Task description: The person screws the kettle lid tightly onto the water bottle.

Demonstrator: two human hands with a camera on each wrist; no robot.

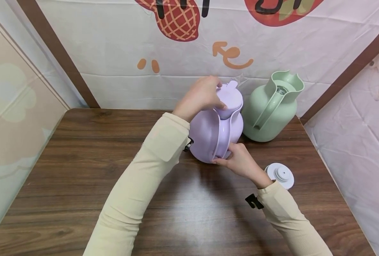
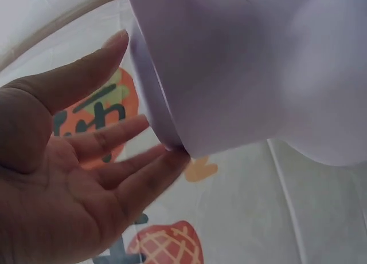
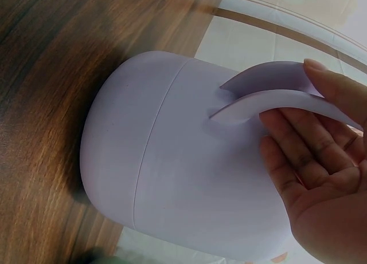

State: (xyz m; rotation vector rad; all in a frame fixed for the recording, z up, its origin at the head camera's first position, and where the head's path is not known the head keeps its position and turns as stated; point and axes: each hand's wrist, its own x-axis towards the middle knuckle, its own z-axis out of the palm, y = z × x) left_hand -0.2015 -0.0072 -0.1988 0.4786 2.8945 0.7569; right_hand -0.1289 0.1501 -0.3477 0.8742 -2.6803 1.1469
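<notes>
A lilac thermos jug [image 1: 205,137] stands on the table, its handle turned towards me. On its top sits a round lilac lid [image 1: 230,97] with a small tab at the far side. My left hand [image 1: 202,95] holds this lid from the left, thumb on the near side. In the left wrist view, the fingertips [image 2: 178,155] meet the lid's edge at the jug's rim. My right hand [image 1: 239,160] grips the low part of the jug's handle [image 3: 275,103], thumb over it and fingers beneath.
A light green thermos jug [image 1: 267,113] with its top uncovered stands close by on the right. A white round stopper [image 1: 280,175] lies near my right forearm. The wooden table [image 1: 90,160] ends at a printed cloth backdrop [image 1: 112,81], with cloth walls on both sides.
</notes>
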